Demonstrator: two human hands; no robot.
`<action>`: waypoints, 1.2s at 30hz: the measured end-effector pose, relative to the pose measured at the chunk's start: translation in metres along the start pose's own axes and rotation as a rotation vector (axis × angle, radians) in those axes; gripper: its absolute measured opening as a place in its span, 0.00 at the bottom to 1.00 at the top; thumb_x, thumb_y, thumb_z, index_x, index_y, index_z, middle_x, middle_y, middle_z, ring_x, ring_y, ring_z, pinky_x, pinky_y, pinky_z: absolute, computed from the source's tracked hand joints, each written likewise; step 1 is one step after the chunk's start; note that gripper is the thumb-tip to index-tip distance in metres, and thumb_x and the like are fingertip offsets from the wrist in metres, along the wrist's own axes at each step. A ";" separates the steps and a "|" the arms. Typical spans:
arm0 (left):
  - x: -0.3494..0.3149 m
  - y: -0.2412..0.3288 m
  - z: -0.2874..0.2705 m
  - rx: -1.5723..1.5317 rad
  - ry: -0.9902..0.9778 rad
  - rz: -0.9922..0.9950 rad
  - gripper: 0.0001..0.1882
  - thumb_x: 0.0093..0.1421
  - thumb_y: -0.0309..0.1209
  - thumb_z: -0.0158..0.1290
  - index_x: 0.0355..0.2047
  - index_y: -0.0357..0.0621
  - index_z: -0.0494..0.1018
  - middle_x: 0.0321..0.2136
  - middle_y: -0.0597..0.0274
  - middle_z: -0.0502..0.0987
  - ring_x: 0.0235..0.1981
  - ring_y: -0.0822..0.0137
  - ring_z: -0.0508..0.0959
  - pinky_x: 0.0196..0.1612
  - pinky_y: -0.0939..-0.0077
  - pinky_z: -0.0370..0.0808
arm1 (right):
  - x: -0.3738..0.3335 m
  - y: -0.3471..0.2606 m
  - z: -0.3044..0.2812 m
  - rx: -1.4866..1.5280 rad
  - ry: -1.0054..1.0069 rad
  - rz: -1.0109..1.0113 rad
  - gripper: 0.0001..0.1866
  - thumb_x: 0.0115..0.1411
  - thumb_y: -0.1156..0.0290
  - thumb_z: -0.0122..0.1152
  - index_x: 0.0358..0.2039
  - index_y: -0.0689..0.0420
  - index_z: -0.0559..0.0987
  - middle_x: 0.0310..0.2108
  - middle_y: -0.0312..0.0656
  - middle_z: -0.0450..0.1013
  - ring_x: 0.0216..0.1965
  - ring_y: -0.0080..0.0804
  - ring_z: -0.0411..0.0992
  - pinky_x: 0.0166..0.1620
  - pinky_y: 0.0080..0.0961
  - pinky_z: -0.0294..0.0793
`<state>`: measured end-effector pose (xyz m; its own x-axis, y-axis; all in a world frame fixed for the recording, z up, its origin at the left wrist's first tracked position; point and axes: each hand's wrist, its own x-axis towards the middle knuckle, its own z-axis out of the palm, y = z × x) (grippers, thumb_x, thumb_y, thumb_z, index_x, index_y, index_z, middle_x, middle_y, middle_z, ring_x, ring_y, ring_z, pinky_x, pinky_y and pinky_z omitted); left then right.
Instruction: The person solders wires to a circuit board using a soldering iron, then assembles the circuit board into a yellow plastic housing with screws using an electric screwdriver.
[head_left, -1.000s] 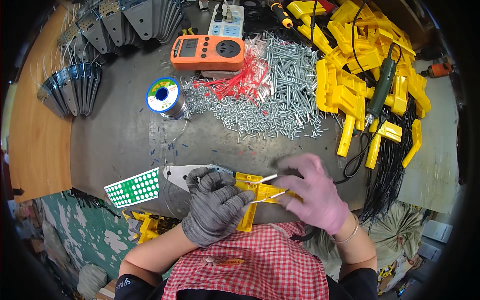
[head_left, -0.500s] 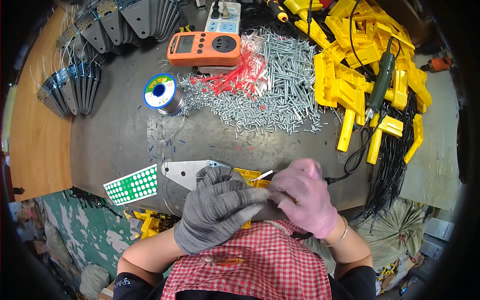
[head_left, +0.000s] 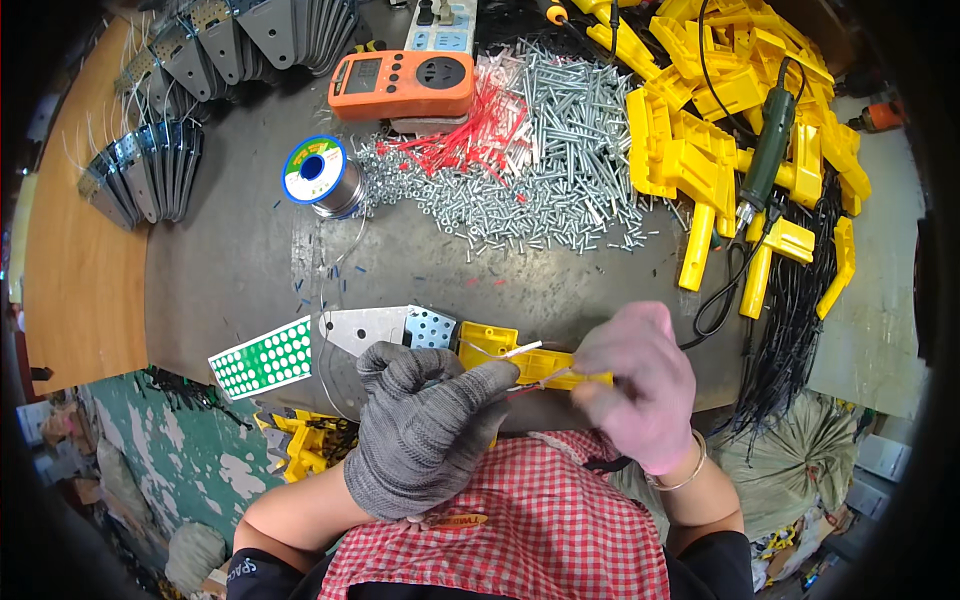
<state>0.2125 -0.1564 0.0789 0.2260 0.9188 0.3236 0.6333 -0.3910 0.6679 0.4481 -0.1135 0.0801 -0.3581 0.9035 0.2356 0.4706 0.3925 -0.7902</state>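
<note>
at the near edge of the dark grey table [head_left: 585,290]: the left hand [head_left: 425,430] in a grey knitted glove, fingers curled, fingertips closed on a thin reddish wire [head_left: 545,381].
pink glove: the right hand [head_left: 645,390], thumb and forefinger slightly parted at the wire's other end; whether they pinch it, i cannot tell.
yellow handle: a hollow yellow plastic shell [head_left: 489,339], just beyond and partly under the left fingertips, stem running right toward the right fingers.
metal plate: a flat grey tapering plate [head_left: 362,330] left of the grip, in line with a perforated bluish metal bracket [head_left: 430,328]; tip leftward, long axis left to right.
white sleeve: a short white tube [head_left: 522,349] just above the left fingertips, slanting up rightward.
hard to make out: right fingers, blurred; the handle's near part, mostly behind the grey glove.
</note>
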 end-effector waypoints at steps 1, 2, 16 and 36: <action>0.000 0.001 -0.003 -0.006 -0.035 0.001 0.25 0.46 0.25 0.71 0.46 0.48 0.79 0.32 0.67 0.80 0.35 0.60 0.75 0.43 0.62 0.69 | -0.001 -0.006 0.001 -0.090 -0.030 -0.068 0.09 0.49 0.69 0.71 0.32 0.51 0.82 0.34 0.32 0.77 0.40 0.34 0.72 0.51 0.34 0.66; -0.001 0.001 -0.004 -0.012 -0.071 0.002 0.24 0.46 0.25 0.71 0.45 0.48 0.80 0.31 0.67 0.80 0.35 0.60 0.75 0.42 0.62 0.70 | -0.003 -0.009 0.004 -0.181 -0.062 -0.136 0.09 0.49 0.69 0.71 0.32 0.49 0.82 0.36 0.30 0.77 0.42 0.33 0.71 0.52 0.34 0.65; -0.018 0.010 0.021 0.235 0.075 -0.024 0.15 0.40 0.32 0.68 0.31 0.55 0.81 0.50 0.58 0.78 0.49 0.53 0.73 0.56 0.51 0.59 | -0.010 0.009 0.025 -0.260 -0.063 -0.194 0.14 0.44 0.73 0.71 0.32 0.46 0.80 0.34 0.25 0.77 0.40 0.33 0.70 0.50 0.37 0.63; -0.019 0.004 0.037 0.257 0.097 -0.046 0.12 0.43 0.33 0.67 0.30 0.55 0.81 0.52 0.57 0.78 0.58 0.49 0.67 0.62 0.54 0.57 | -0.006 0.005 0.023 -0.251 -0.118 -0.137 0.09 0.43 0.68 0.70 0.28 0.47 0.81 0.29 0.28 0.76 0.40 0.34 0.69 0.51 0.38 0.59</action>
<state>0.2377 -0.1734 0.0508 0.1284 0.9209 0.3681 0.8111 -0.3110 0.4954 0.4341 -0.1206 0.0623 -0.5161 0.8189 0.2511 0.5911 0.5527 -0.5875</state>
